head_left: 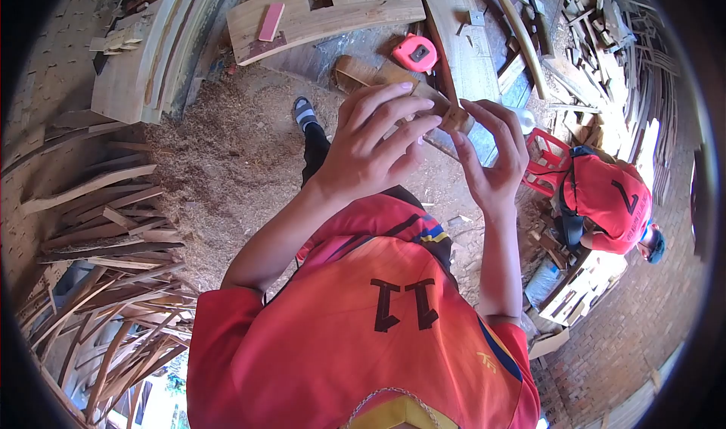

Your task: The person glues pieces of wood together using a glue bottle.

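In front of my chest, both hands are raised over a brown wooden piece [456, 119], which has a blocky end; its full shape is hidden by my fingers. My left hand [382, 138] curls its fingers over the middle of it. On the other side, my right hand [495, 153] pinches the blocky end between thumb and fingers. Just beyond lies a red tape measure [416, 53] on the work surface. Farther left, a pink bar [271, 22] rests on a curved, notched board [325, 32].
A long plank [457, 35] runs away from me, beside a curved wooden handle [522, 39]. At right, a person in a red shirt [609, 202] bends near a red plastic stool [546, 160]. Wood strips [113, 232] pile up at left; sawdust [219, 164] covers the floor.
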A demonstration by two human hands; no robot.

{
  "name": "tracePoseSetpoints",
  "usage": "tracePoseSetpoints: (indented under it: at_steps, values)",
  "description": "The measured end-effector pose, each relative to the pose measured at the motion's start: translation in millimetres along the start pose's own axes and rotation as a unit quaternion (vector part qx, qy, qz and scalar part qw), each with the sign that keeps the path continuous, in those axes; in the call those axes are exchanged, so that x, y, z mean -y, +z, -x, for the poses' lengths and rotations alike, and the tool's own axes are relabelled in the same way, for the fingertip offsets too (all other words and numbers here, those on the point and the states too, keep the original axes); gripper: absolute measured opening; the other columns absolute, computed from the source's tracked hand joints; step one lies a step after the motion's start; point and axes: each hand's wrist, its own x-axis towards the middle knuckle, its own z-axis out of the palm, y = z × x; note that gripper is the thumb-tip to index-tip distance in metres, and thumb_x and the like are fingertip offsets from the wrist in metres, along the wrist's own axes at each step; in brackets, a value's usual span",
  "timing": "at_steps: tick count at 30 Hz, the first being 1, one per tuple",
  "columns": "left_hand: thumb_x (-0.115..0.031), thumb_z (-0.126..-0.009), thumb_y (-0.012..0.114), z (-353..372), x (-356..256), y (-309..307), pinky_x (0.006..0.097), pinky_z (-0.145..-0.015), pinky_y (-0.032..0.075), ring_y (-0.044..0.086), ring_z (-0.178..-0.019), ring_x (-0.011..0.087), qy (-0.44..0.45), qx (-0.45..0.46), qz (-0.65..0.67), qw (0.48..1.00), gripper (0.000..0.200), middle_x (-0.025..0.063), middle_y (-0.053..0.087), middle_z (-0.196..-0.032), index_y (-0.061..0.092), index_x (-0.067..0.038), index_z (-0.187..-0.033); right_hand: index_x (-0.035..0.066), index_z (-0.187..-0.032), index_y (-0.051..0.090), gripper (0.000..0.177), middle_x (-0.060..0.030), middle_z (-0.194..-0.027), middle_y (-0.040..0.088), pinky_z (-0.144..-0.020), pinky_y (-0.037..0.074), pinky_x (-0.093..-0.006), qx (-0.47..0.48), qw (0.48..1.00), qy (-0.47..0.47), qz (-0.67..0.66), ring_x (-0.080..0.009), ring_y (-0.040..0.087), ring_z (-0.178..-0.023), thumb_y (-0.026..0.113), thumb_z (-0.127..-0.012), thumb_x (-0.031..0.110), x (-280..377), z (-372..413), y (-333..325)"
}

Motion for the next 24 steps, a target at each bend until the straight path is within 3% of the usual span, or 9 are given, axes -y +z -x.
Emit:
tracePoseSetpoints:
  at_steps: [6,9,18,24]
  values:
    - [-0.013,-0.088,0.076,0.5,1.3,1.8,0.049,-0.113,0.046,0.062,-0.132,0.0277,-0.004,0.0,0.004,1.0,0.036,0.002,0.07,-0.132,0.075,-0.014,-0.124,0.003,-0.125,0.078,0.043,-0.0139,-0.117,0.075,-0.089,0.058,-0.0363,0.014,1.0,0.021,-0.019,-0.0264,0.074,-0.1,0.092,-0.085,0.01,0.8,1.3,0.0]
    - [-0.012,-0.088,0.075,0.8,2.3,2.5,0.0485,-0.113,0.046,0.063,-0.131,0.0274,0.0,0.002,0.006,1.0,0.037,0.0023,0.071,-0.131,0.075,-0.014,-0.125,0.003,-0.122,0.079,0.041,-0.0132,-0.116,0.078,-0.088,0.059,-0.0355,-0.003,0.995,0.08,-0.052,-0.0249,0.076,-0.1,0.092,-0.084,0.008,11.1,-0.6,0.7]
    - [-0.008,-0.088,0.075,-0.1,4.6,3.7,0.0481,-0.114,0.046,0.064,-0.13,0.0277,0.004,-0.018,0.024,1.0,0.046,0.0034,0.074,-0.127,0.07,-0.012,-0.134,0.007,-0.124,0.08,0.046,-0.0128,-0.118,0.079,-0.09,0.06,-0.0375,-0.018,0.997,-0.05,0.054,-0.0255,0.076,-0.105,0.094,-0.08,0.008,4.2,-2.2,4.3]
    - [-0.004,-0.089,0.074,-0.9,2.7,2.5,0.0466,-0.113,0.046,0.064,-0.13,0.0289,-0.002,-0.017,0.032,0.999,0.046,0.0032,0.075,-0.126,0.071,-0.012,-0.134,0.008,-0.131,0.078,0.055,-0.0135,-0.129,0.076,-0.091,0.06,-0.0381,-0.01,0.998,-0.037,0.048,-0.0264,0.076,-0.108,0.093,-0.078,0.003,-1.8,9.6,6.3]
